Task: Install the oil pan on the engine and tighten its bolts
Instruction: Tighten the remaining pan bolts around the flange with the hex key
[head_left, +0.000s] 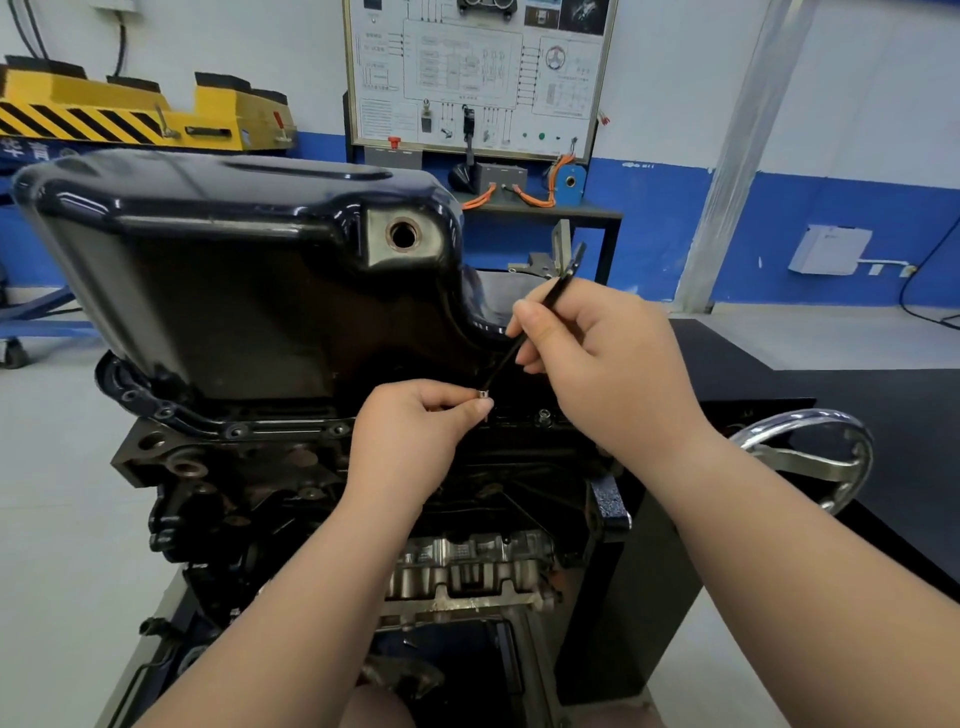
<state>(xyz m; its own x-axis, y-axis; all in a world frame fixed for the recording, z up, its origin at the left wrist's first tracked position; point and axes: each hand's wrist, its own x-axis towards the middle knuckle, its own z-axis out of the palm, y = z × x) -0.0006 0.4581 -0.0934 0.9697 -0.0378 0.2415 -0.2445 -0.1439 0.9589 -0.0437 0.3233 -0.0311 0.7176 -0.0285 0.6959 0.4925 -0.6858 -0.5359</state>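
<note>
A glossy black oil pan (234, 260) sits upside-down on the engine block (249, 483), its flange along the block's top edge. My right hand (602, 364) grips a thin black tool (540, 312) that slants down to the flange. My left hand (415, 431) pinches the tool's small silver tip (484, 395) at the flange. Another bolt (544, 414) stands in the flange just to the right. Several bolt holes (236, 430) show along the flange on the left.
A chrome handwheel (810, 457) of the engine stand sticks out at the right, beside a black bench top (831, 374). A yellow lift (130, 114) and a wiring training board (478, 78) stand against the back wall.
</note>
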